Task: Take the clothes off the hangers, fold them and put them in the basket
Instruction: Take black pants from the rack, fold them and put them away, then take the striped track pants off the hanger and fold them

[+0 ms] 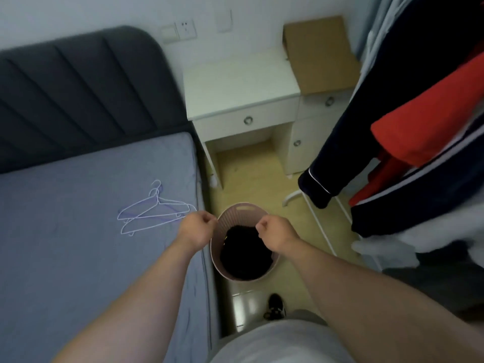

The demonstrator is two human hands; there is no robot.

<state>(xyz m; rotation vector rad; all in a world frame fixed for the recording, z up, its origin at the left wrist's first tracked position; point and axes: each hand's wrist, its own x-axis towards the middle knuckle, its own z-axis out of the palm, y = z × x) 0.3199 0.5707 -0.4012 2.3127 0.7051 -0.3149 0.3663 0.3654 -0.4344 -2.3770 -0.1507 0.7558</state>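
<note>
I see both hands out in front, over the basket. The left hand (pixel 199 226) is curled into a fist with nothing in it, at the basket's left rim, right by the bed edge. The right hand (pixel 275 233) is a fist too, empty as far as I can see, above the right side of the basket. The pink basket (pixel 215 260) stands on the floor between the bed and the rack, with a dark garment (pixel 246 254) lying inside it. Just left of the left hand, two bare hangers (pixel 154 213) lie overlapping on the grey sheet (pixel 65 244). Off to the right, a navy jacket (pixel 366 121) and a red garment (pixel 429 119) hang on the rack, with something white (pixel 419 237) below them, too blurred to name. Further back there's a white desk (pixel 241 82) with a cardboard box (pixel 319 53) beside it.
</note>
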